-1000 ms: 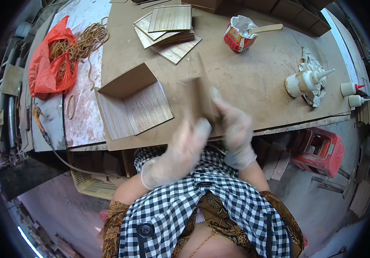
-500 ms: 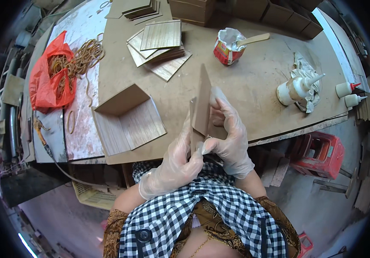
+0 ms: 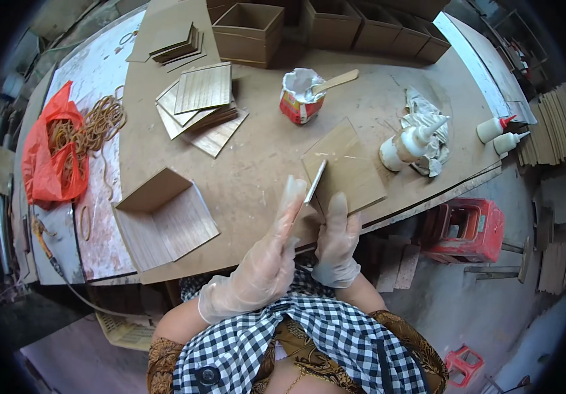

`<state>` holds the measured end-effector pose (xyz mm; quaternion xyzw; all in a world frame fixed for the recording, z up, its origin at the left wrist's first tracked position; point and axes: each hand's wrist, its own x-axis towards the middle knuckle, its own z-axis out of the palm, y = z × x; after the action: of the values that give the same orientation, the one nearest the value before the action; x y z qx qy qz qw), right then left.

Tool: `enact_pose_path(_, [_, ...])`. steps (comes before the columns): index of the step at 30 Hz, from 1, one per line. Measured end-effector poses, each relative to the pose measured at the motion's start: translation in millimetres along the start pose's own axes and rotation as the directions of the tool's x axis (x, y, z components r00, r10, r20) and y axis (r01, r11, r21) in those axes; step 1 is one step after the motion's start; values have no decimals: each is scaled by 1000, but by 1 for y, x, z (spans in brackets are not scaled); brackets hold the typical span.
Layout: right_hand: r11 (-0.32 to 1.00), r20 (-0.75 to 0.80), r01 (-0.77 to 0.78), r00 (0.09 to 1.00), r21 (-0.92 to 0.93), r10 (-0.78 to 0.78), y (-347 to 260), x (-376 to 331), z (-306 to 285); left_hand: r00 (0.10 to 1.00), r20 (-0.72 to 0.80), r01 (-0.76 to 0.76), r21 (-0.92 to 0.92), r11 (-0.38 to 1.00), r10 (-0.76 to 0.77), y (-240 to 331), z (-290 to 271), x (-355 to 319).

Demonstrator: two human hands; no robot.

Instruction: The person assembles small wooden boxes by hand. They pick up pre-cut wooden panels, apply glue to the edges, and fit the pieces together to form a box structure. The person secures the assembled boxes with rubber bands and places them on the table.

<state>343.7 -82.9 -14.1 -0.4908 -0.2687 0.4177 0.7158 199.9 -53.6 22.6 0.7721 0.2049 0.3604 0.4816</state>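
Observation:
My right hand [image 3: 337, 246], in a clear glove, grips the near edge of a thin brown wooden panel [image 3: 350, 164], its thumb on the panel's face. A second panel edge [image 3: 316, 182], narrow and pale, stands at an angle against it; whether the two are joined I cannot tell. My left hand [image 3: 256, 266], also gloved, has its fingers stretched out flat beside that edge. Whether they touch it is unclear. To the left, a corner of joined panels [image 3: 168, 226] rests on the table [image 3: 250, 217].
Loose square panels [image 3: 201, 92] lie stacked beyond my hands. A red-and-white glue tub [image 3: 301, 98] holds a wooden stick. Glue bottles [image 3: 401, 148] and a rag [image 3: 425, 118] are at right. Brown boxes [image 3: 247, 39] line the back; a red bag [image 3: 56, 157] of rubber bands lies left.
The held panels have tilted away and to the right, so one broad face now shows. My left hand's fingers have straightened. The view has shifted, moving the table's things leftward.

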Motion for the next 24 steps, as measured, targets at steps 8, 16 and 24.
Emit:
enact_pose_path(8, [895, -146, 45, 989, 443, 23, -9, 13, -21, 964, -54, -202, 497, 844, 262, -25, -24, 18])
enact_pose_path(16, [717, 49, -53, 998, 695, 27, -12, 1, -39, 959, 194, 20, 680, 733, -205, -35, -14, 19])
enact_pose_path(24, [625, 224, -280, 960, 729, 168, -11, -10, -26, 1000, 23, -6, 51, 999, 5, -20, -24, 23])
